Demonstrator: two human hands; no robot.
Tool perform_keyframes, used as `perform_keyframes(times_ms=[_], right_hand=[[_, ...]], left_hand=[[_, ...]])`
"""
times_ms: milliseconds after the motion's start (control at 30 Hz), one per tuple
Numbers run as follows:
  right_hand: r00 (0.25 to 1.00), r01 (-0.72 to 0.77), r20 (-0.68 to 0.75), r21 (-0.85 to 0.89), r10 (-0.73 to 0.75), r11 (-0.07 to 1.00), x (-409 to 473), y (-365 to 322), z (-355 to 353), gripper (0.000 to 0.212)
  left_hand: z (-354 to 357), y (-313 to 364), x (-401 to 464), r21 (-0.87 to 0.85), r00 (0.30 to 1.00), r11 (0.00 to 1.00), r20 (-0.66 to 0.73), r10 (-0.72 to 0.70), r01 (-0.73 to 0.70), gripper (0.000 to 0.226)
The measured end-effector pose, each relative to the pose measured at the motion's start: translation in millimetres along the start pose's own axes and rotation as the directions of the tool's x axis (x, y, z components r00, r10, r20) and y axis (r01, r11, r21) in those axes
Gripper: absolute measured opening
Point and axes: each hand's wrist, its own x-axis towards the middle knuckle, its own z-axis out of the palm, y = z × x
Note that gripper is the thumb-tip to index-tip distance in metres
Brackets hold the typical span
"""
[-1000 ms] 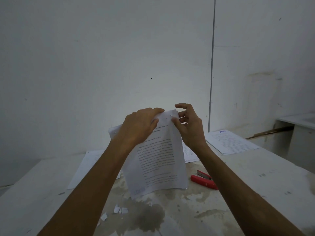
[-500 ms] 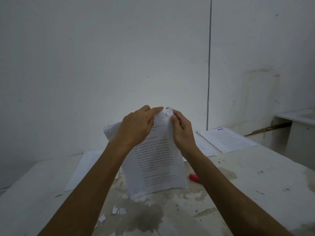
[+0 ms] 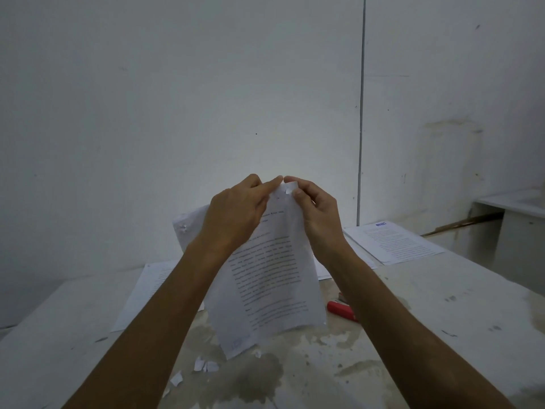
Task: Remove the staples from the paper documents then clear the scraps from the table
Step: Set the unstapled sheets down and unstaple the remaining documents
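Head view, operator A: Report hand states and document position.

Operator B: The left hand (image 3: 236, 215) grips the upper edge of the printed document (image 3: 271, 278), fingers curled over the top, index finger extended toward the corner. The right hand (image 3: 317, 215) pinches the same top corner between thumb and fingers. The index fingertips of both hands nearly meet above the corner. The document is held upright above the table (image 3: 442, 305), its lower edge hanging close to the surface; whether it touches cannot be determined. The corner paper is torn and ragged.

Operator A: Other items on the table?

Operator B: Paper scraps (image 3: 206, 366) lie near the front, below the document. A red stapler (image 3: 340, 309) lies beside the right forearm, partly hidden. One printed sheet (image 3: 392, 242) lies flat at the far right; another sheet (image 3: 147, 290) lies at the left, partly behind the left forearm.
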Motion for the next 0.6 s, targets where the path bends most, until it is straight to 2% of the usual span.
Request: perform_keyframes(times_ms=[167,400,533,600], right_hand=[[0.999,0.033,-0.013,-0.127,-0.035,0.991,7.3,-5.7,3.2,0.017],[1.000,0.018,-0.009,-0.149,-0.020,0.989,14.8,-25.4,10.8,0.028],[0.997,0.080,-0.001,-0.172,-0.081,0.982,16.6,-27.8,9.2,0.022],[0.995,0.103,0.037,-0.221,-0.097,0.970,15.8,-23.2,5.5,0.028]], left_hand=[[-7.8,4.8,4.9,-0.022,0.999,1.000,-0.026,0.018,-0.018,0.042],[-23.1,13.1,20.6,0.118,0.992,0.992,-0.117,0.054,-0.041,0.040],[-27.1,18.2,28.4,0.003,0.988,1.000,-0.151,0.007,-0.007,0.036],[-26.3,17.7,29.3,-0.046,0.986,0.999,-0.165,-0.004,-0.004,0.035]])
